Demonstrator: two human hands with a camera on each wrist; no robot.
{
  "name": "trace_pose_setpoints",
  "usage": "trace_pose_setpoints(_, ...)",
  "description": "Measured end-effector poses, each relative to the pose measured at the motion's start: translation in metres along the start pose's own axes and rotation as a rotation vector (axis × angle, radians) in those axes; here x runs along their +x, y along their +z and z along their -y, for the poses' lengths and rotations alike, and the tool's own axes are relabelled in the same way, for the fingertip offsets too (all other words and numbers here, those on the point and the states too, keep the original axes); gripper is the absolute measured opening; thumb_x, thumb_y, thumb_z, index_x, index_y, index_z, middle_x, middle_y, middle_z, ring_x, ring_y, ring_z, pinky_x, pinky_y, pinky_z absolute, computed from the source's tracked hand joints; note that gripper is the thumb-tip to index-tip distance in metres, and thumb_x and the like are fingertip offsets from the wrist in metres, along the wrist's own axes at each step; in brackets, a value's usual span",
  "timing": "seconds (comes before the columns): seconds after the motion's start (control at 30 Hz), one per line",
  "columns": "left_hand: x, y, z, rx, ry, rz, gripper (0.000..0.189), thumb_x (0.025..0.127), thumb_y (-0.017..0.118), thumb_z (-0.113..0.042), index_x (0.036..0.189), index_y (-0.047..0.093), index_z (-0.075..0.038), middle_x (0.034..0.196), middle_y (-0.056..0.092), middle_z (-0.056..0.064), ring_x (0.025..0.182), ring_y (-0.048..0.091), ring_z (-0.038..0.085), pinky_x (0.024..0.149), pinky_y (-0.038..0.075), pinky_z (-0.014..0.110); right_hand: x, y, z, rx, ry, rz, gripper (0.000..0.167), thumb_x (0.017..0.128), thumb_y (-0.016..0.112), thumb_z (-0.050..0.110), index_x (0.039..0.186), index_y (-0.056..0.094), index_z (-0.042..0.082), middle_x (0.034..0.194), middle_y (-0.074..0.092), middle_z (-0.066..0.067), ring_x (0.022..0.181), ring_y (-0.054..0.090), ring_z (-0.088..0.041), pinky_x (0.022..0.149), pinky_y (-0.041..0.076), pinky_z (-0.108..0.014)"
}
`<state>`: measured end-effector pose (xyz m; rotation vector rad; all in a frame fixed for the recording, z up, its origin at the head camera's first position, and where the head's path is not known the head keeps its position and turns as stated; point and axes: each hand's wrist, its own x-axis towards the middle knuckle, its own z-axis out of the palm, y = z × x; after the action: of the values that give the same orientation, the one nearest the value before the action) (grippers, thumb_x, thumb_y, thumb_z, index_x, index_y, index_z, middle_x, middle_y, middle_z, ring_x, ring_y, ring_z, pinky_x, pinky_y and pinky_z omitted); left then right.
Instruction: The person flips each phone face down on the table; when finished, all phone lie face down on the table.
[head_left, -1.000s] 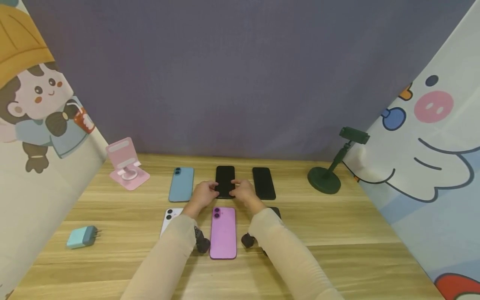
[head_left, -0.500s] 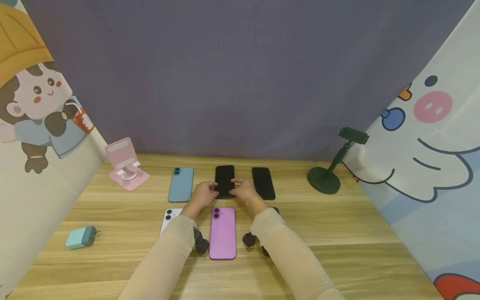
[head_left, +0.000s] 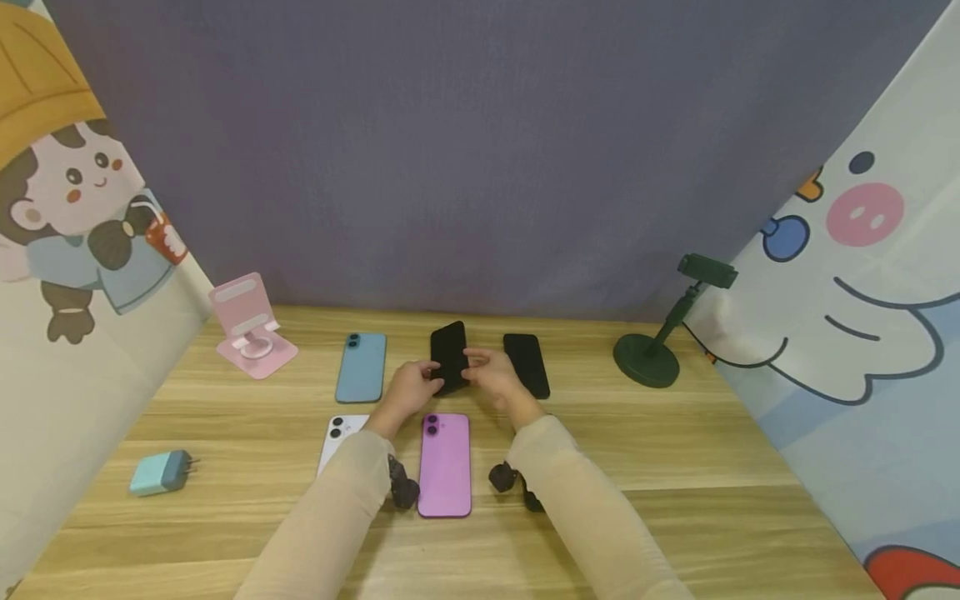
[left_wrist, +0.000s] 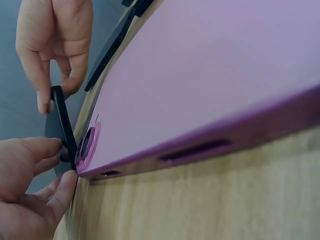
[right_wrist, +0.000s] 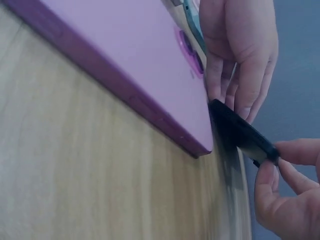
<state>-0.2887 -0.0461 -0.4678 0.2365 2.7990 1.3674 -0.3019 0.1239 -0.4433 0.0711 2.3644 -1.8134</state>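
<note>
In the head view a black phone (head_left: 449, 354) is tilted at the back middle of the table, its right side raised. My left hand (head_left: 408, 388) holds its left edge near the lower corner, thumb and fingers on either side. My right hand (head_left: 497, 380) pinches the right edge. The right wrist view shows the black phone (right_wrist: 237, 127) slanting up from the left hand (right_wrist: 245, 45) to the right thumb and fingers. Nearest to me lies a pink phone (head_left: 444, 467), back up, between my forearms.
A blue phone (head_left: 362, 368) lies to the left, another black phone (head_left: 527, 367) to the right. My left sleeve partly covers a white phone (head_left: 341, 433). Farther out stand a pink phone stand (head_left: 251, 321) and a green stand (head_left: 648, 360). A charger plug (head_left: 160, 473) lies at left.
The middle black phone has gone from lying flat to tilted, with its right side lifted by my right hand. The left hand has stayed nearly in place. Other things have not moved.
</note>
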Motion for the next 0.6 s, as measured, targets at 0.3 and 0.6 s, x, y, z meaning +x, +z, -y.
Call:
trace_pose_setpoints(0.3, 0.0004, 0.0041, -0.0038, -0.046, 0.063, -0.035, 0.034, 0.092, 0.066, -0.013, 0.124, 0.064, 0.001, 0.113, 0.064, 0.024, 0.102, 0.062, 0.035, 0.089, 0.05, 0.046, -0.006, -0.0018, 0.0073, 0.145, -0.022, 0.048, 0.047, 0.089, 0.062, -0.009, 0.135, 0.052, -0.006, 0.12, 0.056, -0.028, 0.089, 0.06, -0.02, 0.088, 0.052, -0.04)
trace_pose_setpoints(0.6, 0.0004, 0.0058, -0.0089, -0.118, 0.071, -0.042, 0.036, 0.094, 0.065, -0.015, 0.128, 0.062, -0.002, 0.114, 0.064, 0.021, 0.103, 0.063, 0.033, 0.086, 0.052, 0.043, -0.0049, -0.0045, 0.007, 0.214, -0.003, 0.1, 0.045, 0.092, 0.06, -0.008, 0.136, 0.051, -0.007, 0.123, 0.057, -0.025, 0.108, 0.06, -0.033, 0.09, 0.052, -0.036)
